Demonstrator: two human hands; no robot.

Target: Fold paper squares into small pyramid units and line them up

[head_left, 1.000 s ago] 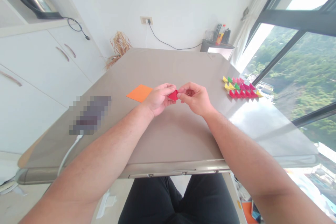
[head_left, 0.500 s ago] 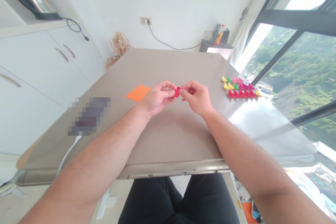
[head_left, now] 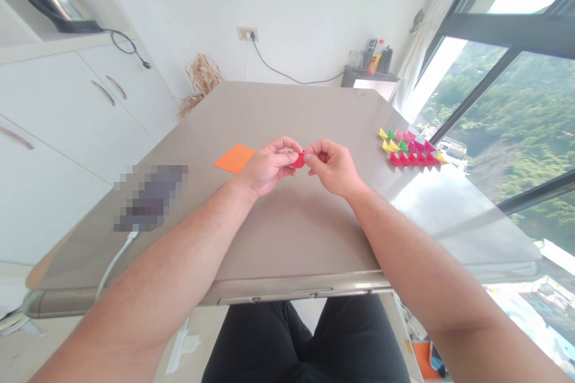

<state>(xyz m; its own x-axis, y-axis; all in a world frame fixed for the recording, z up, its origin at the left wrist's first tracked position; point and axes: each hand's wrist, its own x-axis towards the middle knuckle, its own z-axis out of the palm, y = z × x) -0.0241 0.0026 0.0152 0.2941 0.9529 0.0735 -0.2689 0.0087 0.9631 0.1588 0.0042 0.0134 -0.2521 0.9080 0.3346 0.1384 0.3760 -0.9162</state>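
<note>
A small folded piece of red paper [head_left: 298,161] is held above the middle of the table, pinched from both sides. My left hand [head_left: 272,164] is closed on its left side, thumb and fingertips pressed together. On the other side, my right hand [head_left: 331,164] pinches its right edge with thumb and forefinger. Fingers cover much of the paper, so its exact folded shape is hidden. Just left of my left hand lies a flat orange paper sheet [head_left: 235,158], partly behind that hand.
Rows of small folded paper boats [head_left: 411,146] in yellow, green, pink and red stand on the right of the table [head_left: 287,233]. At left lies a blurred dark device [head_left: 153,197] with a white cable [head_left: 114,260]. A window [head_left: 521,108] borders the right side.
My right hand has shifted slightly left, closer to my left hand, and less of the red paper shows between the fingers. The view has moved a little.
</note>
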